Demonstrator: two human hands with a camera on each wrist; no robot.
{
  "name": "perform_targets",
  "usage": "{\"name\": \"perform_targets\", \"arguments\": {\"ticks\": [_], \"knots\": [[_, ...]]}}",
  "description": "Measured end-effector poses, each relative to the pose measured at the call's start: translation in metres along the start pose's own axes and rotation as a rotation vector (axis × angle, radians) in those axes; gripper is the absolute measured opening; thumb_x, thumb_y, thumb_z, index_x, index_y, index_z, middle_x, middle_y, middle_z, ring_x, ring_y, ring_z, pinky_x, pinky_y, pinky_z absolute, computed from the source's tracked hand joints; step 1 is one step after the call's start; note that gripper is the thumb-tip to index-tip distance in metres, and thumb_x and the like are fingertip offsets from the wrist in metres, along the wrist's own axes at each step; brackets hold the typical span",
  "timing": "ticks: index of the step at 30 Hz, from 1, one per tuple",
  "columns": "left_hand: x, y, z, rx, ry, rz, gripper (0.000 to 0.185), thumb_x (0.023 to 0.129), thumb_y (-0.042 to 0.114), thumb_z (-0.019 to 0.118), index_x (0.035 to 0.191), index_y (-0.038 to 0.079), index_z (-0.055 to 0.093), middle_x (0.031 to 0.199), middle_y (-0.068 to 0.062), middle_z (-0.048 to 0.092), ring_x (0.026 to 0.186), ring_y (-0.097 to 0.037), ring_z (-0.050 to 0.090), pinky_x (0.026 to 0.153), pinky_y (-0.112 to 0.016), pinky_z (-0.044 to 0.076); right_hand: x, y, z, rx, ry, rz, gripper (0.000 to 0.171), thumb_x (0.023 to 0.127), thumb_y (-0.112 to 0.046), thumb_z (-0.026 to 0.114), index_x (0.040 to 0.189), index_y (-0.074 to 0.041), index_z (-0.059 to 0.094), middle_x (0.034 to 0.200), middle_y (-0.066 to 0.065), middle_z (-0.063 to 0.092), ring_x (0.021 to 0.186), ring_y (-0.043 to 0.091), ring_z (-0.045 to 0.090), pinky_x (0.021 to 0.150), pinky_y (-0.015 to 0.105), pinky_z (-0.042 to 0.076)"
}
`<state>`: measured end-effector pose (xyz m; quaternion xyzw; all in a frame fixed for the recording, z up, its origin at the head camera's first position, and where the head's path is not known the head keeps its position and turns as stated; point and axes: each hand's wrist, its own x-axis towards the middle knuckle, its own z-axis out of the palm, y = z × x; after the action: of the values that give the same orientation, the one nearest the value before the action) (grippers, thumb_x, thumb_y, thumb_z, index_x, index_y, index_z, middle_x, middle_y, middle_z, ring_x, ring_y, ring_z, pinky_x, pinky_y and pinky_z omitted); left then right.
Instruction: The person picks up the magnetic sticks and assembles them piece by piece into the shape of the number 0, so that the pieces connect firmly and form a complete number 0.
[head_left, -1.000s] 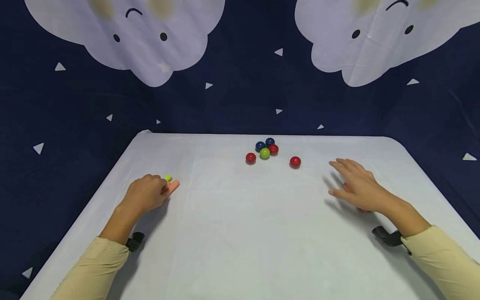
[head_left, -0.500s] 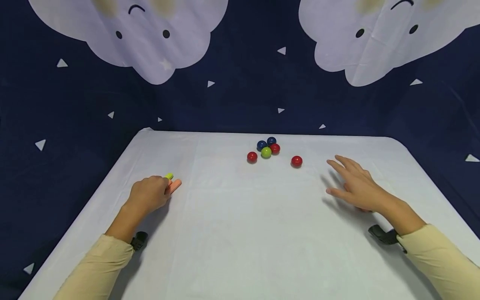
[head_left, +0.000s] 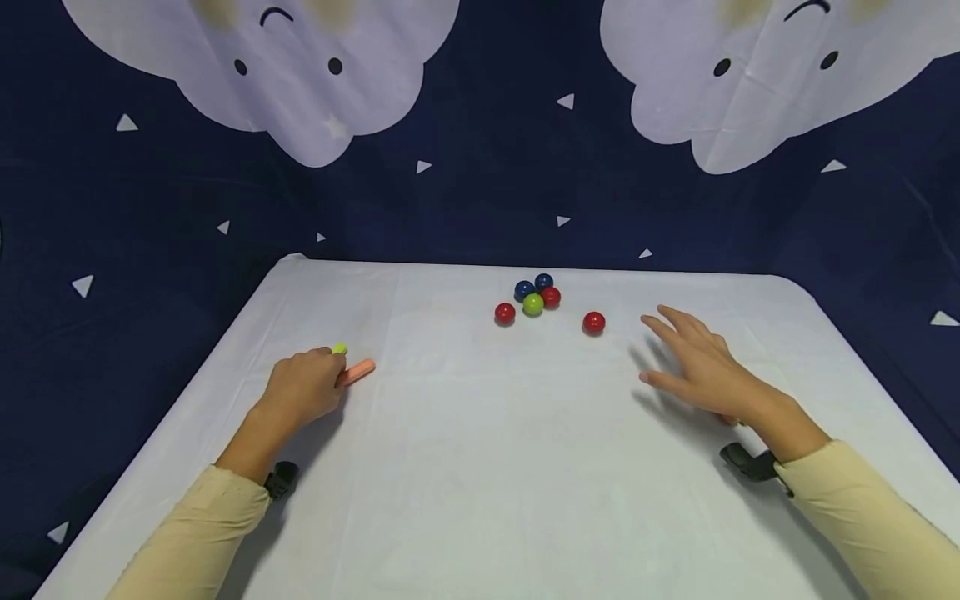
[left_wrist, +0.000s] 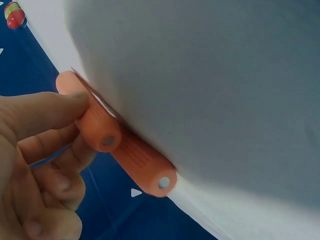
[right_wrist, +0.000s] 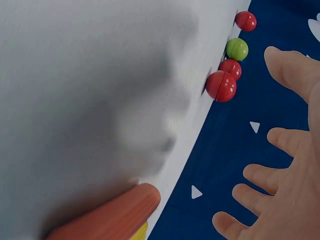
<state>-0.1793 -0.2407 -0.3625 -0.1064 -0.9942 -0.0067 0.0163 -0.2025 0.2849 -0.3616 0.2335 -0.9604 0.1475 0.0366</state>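
In the head view my left hand (head_left: 306, 385) is low over the left of the table. The left wrist view shows its thumb and fingers pinching an orange magnetic rod (left_wrist: 102, 127), ridged, with a silvery disc in its end. A second orange rod (left_wrist: 147, 170) lies right beside it on the white cloth. Past the knuckles a yellow-green rod (head_left: 340, 348) peeks out. My right hand (head_left: 701, 371) hovers over the right side with fingers spread, holding nothing. Below it lies another orange rod (right_wrist: 112, 215), a yellow piece (right_wrist: 141, 231) showing behind, both mostly hidden from the head view.
Toward the back of the white table (head_left: 480, 467) several glossy balls sit close together: a green ball (head_left: 533, 304), a blue ball (head_left: 524, 291) and red ones. One red ball (head_left: 594, 323) lies apart to the right. A dark blue cloud-print cloth (head_left: 487, 208) hangs behind the table.
At my left hand an orange rod now sticks out farther to the right. My right hand has drifted slightly left, fingers still spread. The balls stay put; the head view shifts a little.
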Motion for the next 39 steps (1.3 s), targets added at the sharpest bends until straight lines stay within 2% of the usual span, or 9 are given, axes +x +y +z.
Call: {"name": "perform_targets", "arguments": {"ticks": [7, 10, 16, 23, 31, 35, 39], "knots": [[0.008, 0.008, 0.002, 0.010, 0.073, 0.075, 0.007, 0.081, 0.007, 0.072, 0.079, 0.009, 0.067, 0.073, -0.004, 0.059, 0.068, -0.022, 0.057, 0.056, -0.041, 0.049, 0.002, -0.002, 0.005, 0.011, -0.008, 0.016, 0.080, 0.089, -0.037, 0.072, 0.153, -0.010, 0.033, 0.159, 0.026, 0.023, 0.143, 0.052, 0.023, 0.096, 0.073, 0.029], [0.013, 0.012, 0.005, -0.011, 0.084, 0.107, 0.005, 0.080, 0.005, 0.073, 0.083, 0.008, 0.070, 0.076, -0.004, 0.062, 0.072, -0.023, 0.058, 0.059, -0.042, 0.051, 0.002, -0.002, 0.007, 0.018, -0.016, 0.021, 0.080, 0.090, -0.039, 0.071, 0.153, -0.010, 0.032, 0.160, 0.026, 0.022, 0.144, 0.052, 0.023, 0.097, 0.075, 0.028], [0.028, 0.022, 0.008, -0.070, 0.033, 0.163, 0.015, 0.081, 0.003, 0.073, 0.096, 0.007, 0.073, 0.083, -0.005, 0.065, 0.074, -0.021, 0.061, 0.066, -0.040, 0.053, 0.000, -0.002, 0.009, 0.010, -0.013, 0.027, 0.077, 0.090, -0.036, 0.071, 0.152, -0.009, 0.034, 0.159, 0.027, 0.024, 0.143, 0.052, 0.024, 0.097, 0.075, 0.028], [0.053, 0.038, 0.007, -0.144, -0.011, 0.222, 0.017, 0.084, 0.006, 0.072, 0.102, 0.008, 0.074, 0.086, -0.006, 0.065, 0.071, -0.017, 0.055, 0.065, -0.032, 0.049, -0.001, -0.006, 0.010, -0.008, -0.018, 0.014, 0.076, 0.091, -0.035, 0.071, 0.152, -0.009, 0.034, 0.159, 0.026, 0.024, 0.143, 0.051, 0.024, 0.099, 0.074, 0.028], [0.073, 0.052, 0.006, -0.218, -0.086, 0.207, 0.015, 0.089, 0.010, 0.068, 0.104, 0.012, 0.073, 0.090, -0.004, 0.068, 0.077, -0.017, 0.055, 0.071, -0.032, 0.047, 0.001, -0.012, 0.008, -0.037, -0.009, -0.004, 0.075, 0.090, -0.033, 0.071, 0.151, -0.010, 0.035, 0.159, 0.026, 0.024, 0.143, 0.051, 0.025, 0.100, 0.073, 0.029], [0.085, 0.066, 0.008, -0.237, -0.109, 0.220, 0.016, 0.090, 0.011, 0.067, 0.104, 0.014, 0.074, 0.092, -0.002, 0.071, 0.080, -0.017, 0.055, 0.074, -0.033, 0.047, 0.005, -0.013, 0.006, -0.036, -0.023, 0.004, 0.075, 0.090, -0.033, 0.071, 0.152, -0.011, 0.034, 0.159, 0.026, 0.024, 0.143, 0.050, 0.024, 0.098, 0.072, 0.030], [0.096, 0.085, 0.011, -0.239, -0.105, 0.255, 0.019, 0.090, 0.011, 0.068, 0.108, 0.012, 0.074, 0.099, -0.002, 0.073, 0.087, -0.018, 0.060, 0.083, -0.036, 0.051, 0.014, -0.014, 0.006, -0.022, -0.047, 0.009, 0.075, 0.090, -0.031, 0.071, 0.152, -0.011, 0.034, 0.160, 0.026, 0.023, 0.144, 0.050, 0.023, 0.098, 0.072, 0.029]]}}
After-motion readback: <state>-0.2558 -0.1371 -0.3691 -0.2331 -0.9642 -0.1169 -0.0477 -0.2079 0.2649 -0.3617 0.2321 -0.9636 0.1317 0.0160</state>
